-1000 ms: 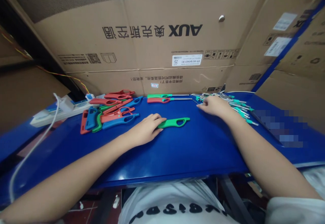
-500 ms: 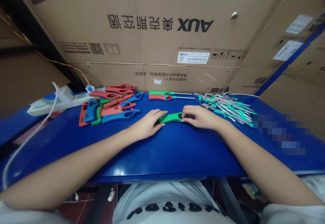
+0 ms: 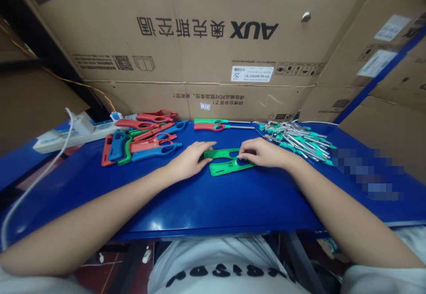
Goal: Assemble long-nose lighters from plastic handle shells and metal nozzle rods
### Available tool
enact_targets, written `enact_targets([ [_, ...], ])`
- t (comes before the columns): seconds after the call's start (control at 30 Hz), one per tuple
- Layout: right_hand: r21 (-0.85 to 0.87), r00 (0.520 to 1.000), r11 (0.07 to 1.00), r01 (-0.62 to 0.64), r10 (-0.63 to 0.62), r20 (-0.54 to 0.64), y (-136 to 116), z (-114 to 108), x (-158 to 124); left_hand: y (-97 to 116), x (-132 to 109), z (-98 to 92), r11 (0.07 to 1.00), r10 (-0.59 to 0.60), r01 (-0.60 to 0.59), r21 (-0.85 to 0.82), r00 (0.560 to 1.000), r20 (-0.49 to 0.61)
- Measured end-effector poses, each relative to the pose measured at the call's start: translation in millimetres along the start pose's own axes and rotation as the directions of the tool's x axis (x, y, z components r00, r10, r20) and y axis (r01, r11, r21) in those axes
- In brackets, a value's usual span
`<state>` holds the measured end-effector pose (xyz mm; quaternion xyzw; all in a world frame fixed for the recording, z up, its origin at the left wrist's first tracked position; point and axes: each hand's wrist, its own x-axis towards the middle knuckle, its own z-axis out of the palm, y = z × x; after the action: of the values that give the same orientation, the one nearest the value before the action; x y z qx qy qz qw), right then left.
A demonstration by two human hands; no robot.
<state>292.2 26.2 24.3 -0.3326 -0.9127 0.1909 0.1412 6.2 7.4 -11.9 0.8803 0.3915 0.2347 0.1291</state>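
Observation:
Two green plastic handle halves lie on the blue table (image 3: 233,205) between my hands: one (image 3: 219,153) lies farther back, the other (image 3: 229,167) sits open-side up, nearer me. My left hand (image 3: 189,158) rests with fingers curled on the left end of the far half. My right hand (image 3: 262,152) pinches the right end of the near half. Left of them is a pile of red, blue and green handle shells (image 3: 143,138). To the right lies a heap of metal rods with teal fittings (image 3: 296,141).
Two assembled lighters, green (image 3: 213,121) and red (image 3: 216,127), lie at the table's back edge. A white power strip (image 3: 66,136) with a cable sits at the far left. Large cardboard boxes (image 3: 206,54) wall in the back and right.
My right hand came from the rod heap to the green handle. The handle has since come apart into two halves, one swung toward me.

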Motion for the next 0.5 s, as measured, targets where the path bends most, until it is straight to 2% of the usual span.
enact_targets([
  [0.07, -0.029, 0.998, 0.999, -0.028, 0.03, 0.058, -3, 5, 2, -1, 1, -2.2, 1.0, 0.004, -0.004, 0.001, 1.0, 0.002],
  [0.13, -0.081, 0.997, 0.995, -0.055, 0.058, 0.044, -4, 8, 3, -1, 2, -5.4, 1.0, 0.025, -0.025, -0.004, 1.0, 0.016],
  [0.23, -0.174, 0.992, 0.977, -0.119, 0.112, -0.049, -2, 1, 2, 4, 2, -11.0, 0.999, 0.046, -0.045, -0.024, 0.999, 0.028],
  [0.33, -0.293, 0.948, 0.908, -0.299, 0.248, -0.198, 5, -21, -7, 15, 0, -15.0, 0.998, 0.055, -0.055, 0.024, 0.998, 0.004],
  [0.4, -0.355, 0.848, 0.78, -0.515, 0.404, -0.344, 13, -39, -15, 24, -3, -16.1, 0.993, 0.083, -0.085, 0.085, 0.996, 0.019],
  [0.5, -0.35, 0.642, 0.541, -0.764, 0.589, -0.491, 30, -62, -30, 34, -7, -15.5, 0.982, 0.113, -0.124, 0.144, 0.99, 0.084],
])
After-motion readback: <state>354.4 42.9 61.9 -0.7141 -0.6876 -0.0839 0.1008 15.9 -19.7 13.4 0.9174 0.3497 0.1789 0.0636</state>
